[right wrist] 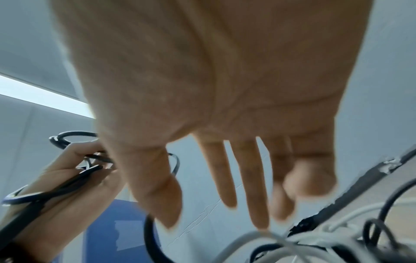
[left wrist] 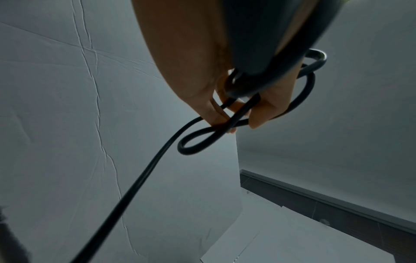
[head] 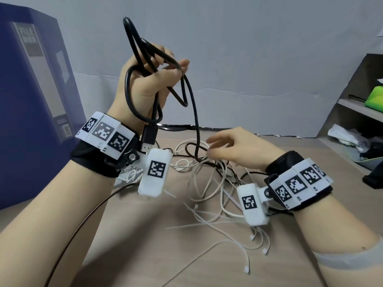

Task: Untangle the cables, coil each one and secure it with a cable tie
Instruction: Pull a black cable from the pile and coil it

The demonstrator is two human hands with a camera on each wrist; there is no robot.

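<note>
Pale creased paper backdrop point(head: 269, 59) behind a light wood-grain tabletop point(head: 145, 235); tall dark blue file box point(head: 31, 90) stands at far left, open grey shelf unit point(head: 356, 112) with a green item at far right.

I see my left hand point(head: 145, 83) raised well above the table, fingers curled round several loops of thick black rubber-sheathed USB cable point(head: 134, 44). Loops stick out above the fist and hang below it. In the left wrist view the fingertips point(left wrist: 258, 115) pinch crossing strands of that cable point(left wrist: 193, 142). Its black USB plug point(head: 148, 137) dangles beside my left wrist band, just above the wrist camera housing. One free run of the cable drops from the fist down to the table and enters the tangle.

My right hand point(head: 234, 150) hovers low over the tangle, palm down, fingers straight and slightly spread, holding nothing. The right wrist view confirms this: open palm point(right wrist: 225, 89), the fingers blurred. I cannot tell whether the fingertips touch any strand.

Tangled heap of thin white cables point(head: 207, 179) with dark strands through it lies on the table centre, beneath and in front of the right hand. Loose white plastic cable ties point(head: 207, 216) lie scattered on the near side of the heap. A thin brown wire point(head: 83, 224) runs from the lower left edge toward the left wrist.
</note>
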